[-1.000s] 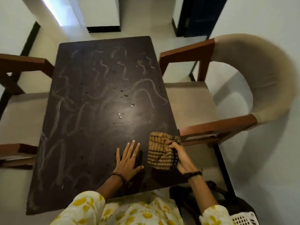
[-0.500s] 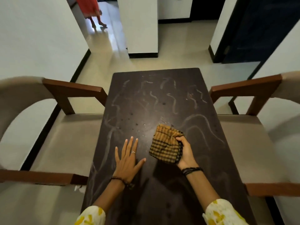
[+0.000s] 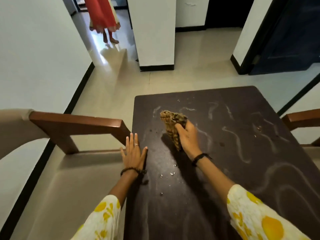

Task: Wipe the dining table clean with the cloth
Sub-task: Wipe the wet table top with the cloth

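Note:
The dark brown dining table [image 3: 242,179] carries pale wavy smears and scattered water drops. My right hand [image 3: 187,137] grips a bunched tan-and-black checked cloth [image 3: 170,122] and presses it on the far left part of the tabletop. My left hand [image 3: 134,153] lies flat, fingers spread, on the table's left edge. Both wrists wear dark bead bracelets; the sleeves are white with yellow print.
A wooden-armed chair [image 3: 76,122] with a beige seat stands against the table's left side. Another chair arm [image 3: 303,118] shows at the right. A person in a red dress [image 3: 102,14] stands in the hallway beyond. A white pillar [image 3: 154,32] rises ahead.
My right hand has carried the cloth from the table's near right edge across to the far left. My left hand has slid to the left edge. My view has swung left and up.

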The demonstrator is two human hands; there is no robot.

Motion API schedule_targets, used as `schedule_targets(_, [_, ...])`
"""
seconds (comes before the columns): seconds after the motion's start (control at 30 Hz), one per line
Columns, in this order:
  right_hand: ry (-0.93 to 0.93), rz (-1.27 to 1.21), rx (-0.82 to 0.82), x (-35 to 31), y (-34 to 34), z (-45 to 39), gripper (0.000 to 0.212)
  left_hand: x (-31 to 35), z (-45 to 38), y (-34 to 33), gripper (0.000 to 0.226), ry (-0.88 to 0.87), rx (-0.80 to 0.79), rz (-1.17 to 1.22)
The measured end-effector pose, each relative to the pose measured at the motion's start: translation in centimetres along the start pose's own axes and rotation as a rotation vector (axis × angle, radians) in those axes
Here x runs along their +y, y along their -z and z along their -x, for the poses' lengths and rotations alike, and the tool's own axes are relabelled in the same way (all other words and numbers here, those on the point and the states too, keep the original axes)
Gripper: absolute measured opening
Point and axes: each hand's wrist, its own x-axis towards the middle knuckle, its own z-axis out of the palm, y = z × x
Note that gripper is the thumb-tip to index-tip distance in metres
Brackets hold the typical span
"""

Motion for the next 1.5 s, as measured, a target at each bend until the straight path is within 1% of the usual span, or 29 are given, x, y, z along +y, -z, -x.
schedule_targets(0.07, [0.200, 0.311, -0.023, -0.3, -2.0, -4.3, 0.032, -0.4, -3.9, -0.1, 0.061, 0.010, 0.010, -0.015])
schedule_targets(0.13, [0.350, 0.680, -0.124, -0.6, -4.0, -8.6, 0.047, -0.2, -6.6, -0.4, 0.057, 0.029, 0.004, -0.018])
schedule_targets(0.17, [0.384, 0.832, -0.233, -0.5, -5.0, -10.7, 0.056, -0.2, -7.5, -0.7, 0.056, 0.035, 0.014, -0.017])
schedule_targets(0.23, [0.369, 1.025, -0.573, 0.6, -7.1, -14.5, 0.070, -0.2, -8.4, -1.4, 0.055, 0.028, 0.069, -0.024])
schedule_targets(0.27, [0.347, 1.094, -0.731, 1.5, -7.9, -15.8, 0.073, -0.2, -8.4, -1.5, 0.055, 0.021, 0.092, -0.018])
schedule_targets(0.3, [0.345, 1.162, -0.834, 2.8, -8.8, -17.1, 0.073, -0.4, -8.5, -1.7, 0.055, 0.017, 0.106, -0.001])
schedule_targets(0.33, [0.377, 1.217, -0.867, 4.3, -9.6, -18.0, 0.072, -0.6, -8.6, -1.8, 0.055, 0.015, 0.114, 0.016])
schedule_targets(0.37, [0.430, 1.248, -0.847, 5.7, -10.4, -18.6, 0.069, -0.7, -8.6, -1.9, 0.056, 0.012, 0.117, 0.032])
schedule_targets(0.43, [0.552, 1.257, -0.732, 7.6, -11.9, -19.4, 0.064, -0.8, -8.8, -2.0, 0.056, 0.000, 0.131, 0.045])
schedule_targets(0.5, [0.605, 1.251, -0.653, 8.1, -13.8, -20.2, 0.063, -0.8, -9.0, -2.1, 0.056, -0.012, 0.153, 0.048])
schedule_targets(0.6, [0.522, 1.261, -0.599, 7.5, -16.3, -21.6, 0.063, -0.6, -8.9, -2.2, 0.056, -0.016, 0.167, 0.045])
schedule_targets(0.73, [0.439, 1.296, -0.537, 7.5, -18.4, -22.1, 0.056, -0.6, -8.9, -2.1, 0.056, -0.013, 0.156, 0.072])
schedule_targets(0.8, [0.452, 1.242, -0.537, 7.3, -18.1, -21.5, 0.056, -0.6, -8.9, -2.0, 0.056, -0.014, 0.148, 0.079])
schedule_targets(0.9, [0.458, 1.036, -0.530, 7.2, -16.7, -19.9, 0.064, -0.4, -8.7, -1.7, 0.056, -0.018, 0.143, 0.088])
schedule_targets(0.93, [0.467, 1.018, -0.511, 7.3, -16.2, -19.1, 0.066, -0.4, -8.6, -1.7, 0.055, -0.020, 0.142, 0.094])
schedule_targets(1.0, [0.547, 1.154, -0.468, 7.4, -15.9, -18.1, 0.070, -0.3, -8.5, -1.5, 0.055, -0.021, 0.144, 0.102])
schedule_targets(1.07, [0.602, 1.273, -0.455, 6.8, -15.8, -19.0, 0.073, -0.2, -8.4, -1.4, 0.054, -0.020, 0.148, 0.112])
schedule_targets(1.2, [0.596, 1.329, -0.476, 6.6, -16.1, -21.0, 0.074, 0.0, -8.5, -1.2, 0.051, -0.084, 0.156, 0.120])
schedule_targets(1.27, [0.567, 1.297, -0.449, 7.3, -16.3, -21.1, 0.068, 0.0, -8.6, -1.2, 0.049, -0.125, 0.177, 0.111])
schedule_targets(1.37, [0.421, 1.229, -0.353, 7.6, -15.3, -21.9, 0.058, -0.1, -8.6, -1.4, 0.046, -0.134, 0.176, 0.110])
schedule_targets(1.43, [0.316, 1.249, -0.291, 7.6, -13.3, -23.1, 0.056, -0.2, -8.6, -1.4, 0.046, -0.130, 0.165, 0.121])
schedule_targets(1.5, [0.226, 1.279, -0.249, 8.0, -9.8, -24.2, 0.057, -0.3, -8.6, -1.5, 0.045, -0.125, 0.158, 0.117])
